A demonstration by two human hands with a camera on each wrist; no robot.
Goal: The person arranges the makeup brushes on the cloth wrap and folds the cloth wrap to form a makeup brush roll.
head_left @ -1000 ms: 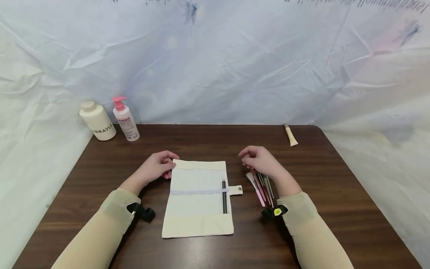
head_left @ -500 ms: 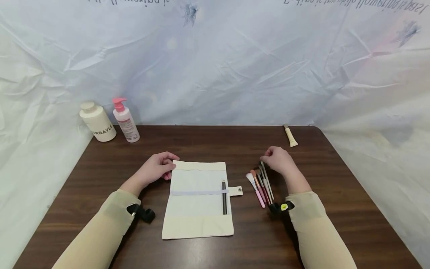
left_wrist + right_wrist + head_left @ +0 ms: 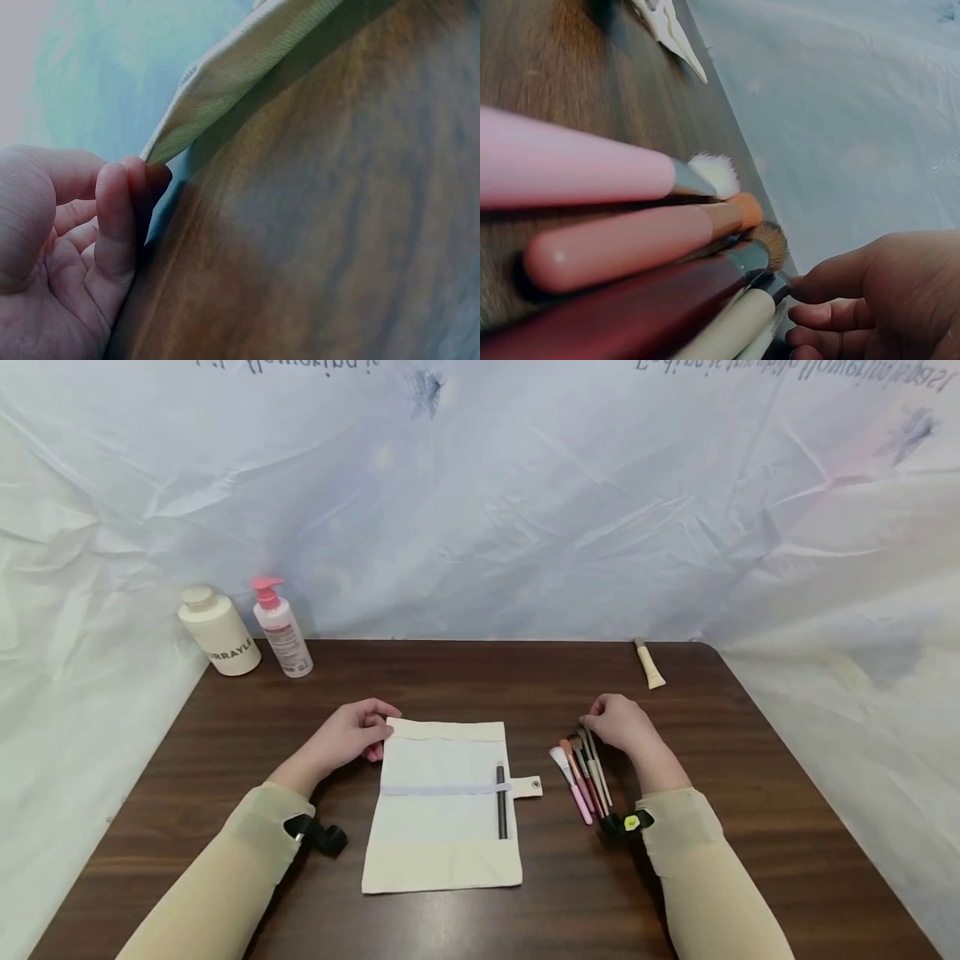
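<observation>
A cream fabric brush roll [image 3: 423,764] lies unfolded, with one slim black-handled stick [image 3: 502,810] under its elastic band. At the roll's far left corner, my left hand [image 3: 343,737] pinches the fabric edge; the left wrist view shows thumb and fingers [image 3: 112,217] meeting on it. To the right of the roll lie several makeup brushes: a pink one [image 3: 579,797], red-handled ones and pale-handled ones. My right hand [image 3: 622,724] holds the bristle end of a pale-handled makeup brush [image 3: 731,326] at the right of the group, its thumb [image 3: 825,279] right at the brush head.
A white jar [image 3: 221,631] and a pink-topped pump bottle [image 3: 283,635] stand at the table's back left. A small cream tube [image 3: 649,664] lies at the back right. The roll's snap strap [image 3: 527,787] sticks out toward the brushes. Behind the table hangs a pale sheet [image 3: 480,527].
My right hand has moved right, from beyond the brushes' left side to the head of the rightmost pale brush, then dipped slightly. The left hand stays at the roll's corner.
</observation>
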